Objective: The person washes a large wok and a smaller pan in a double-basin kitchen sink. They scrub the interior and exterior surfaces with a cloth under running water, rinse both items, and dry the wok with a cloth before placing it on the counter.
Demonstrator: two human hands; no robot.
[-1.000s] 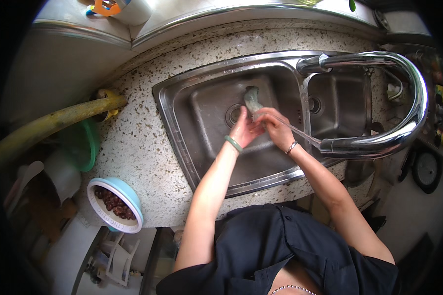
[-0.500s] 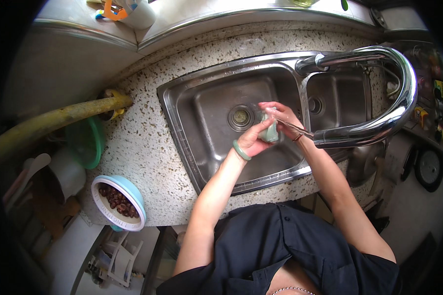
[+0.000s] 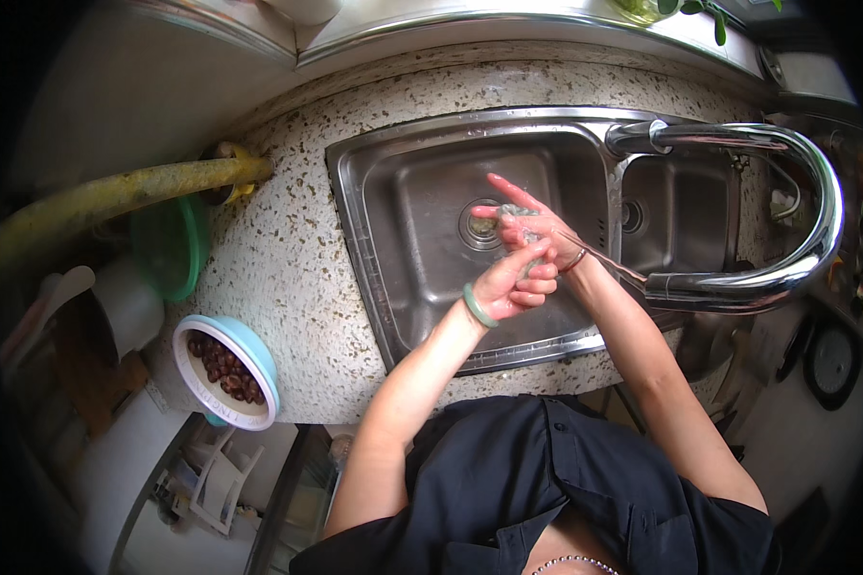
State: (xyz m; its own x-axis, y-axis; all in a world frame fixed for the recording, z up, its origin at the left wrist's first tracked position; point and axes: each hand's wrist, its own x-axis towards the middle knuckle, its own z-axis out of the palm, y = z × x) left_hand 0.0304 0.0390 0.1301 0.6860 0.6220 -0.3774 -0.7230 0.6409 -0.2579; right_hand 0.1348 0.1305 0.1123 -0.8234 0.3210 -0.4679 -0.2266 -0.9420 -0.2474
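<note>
Above the large left sink basin (image 3: 431, 278), my two hands meet under a thin stream of water (image 3: 612, 265) from the chrome faucet (image 3: 820, 216). My left hand (image 3: 506, 289), below a pale green bangle, has its fingers curled round a small wet pale-green cloth (image 3: 518, 213). Part of that cloth lies bunched against the other palm; whether it is fabric or thin film is hard to tell. Palm up, my right hand (image 3: 547, 228) has two fingers stretched out toward the drain (image 3: 478, 228), its other fingers partly hidden by the cloth and left hand.
A smaller basin (image 3: 666, 225) adjoins on the right. On the speckled counter (image 3: 297, 326) at left stands a blue-and-white bowl (image 3: 267, 359) of dark brown round pieces. A yellow hose (image 3: 144, 187) and a green tub (image 3: 201, 244) are farther left. A plant (image 3: 710, 11) sits at the back.
The cloth has gone from a visible lump to a thin bunch between my hands. My right hand has turned and stretched two fingers out; the left fingers have curled. The view has shifted slightly.
</note>
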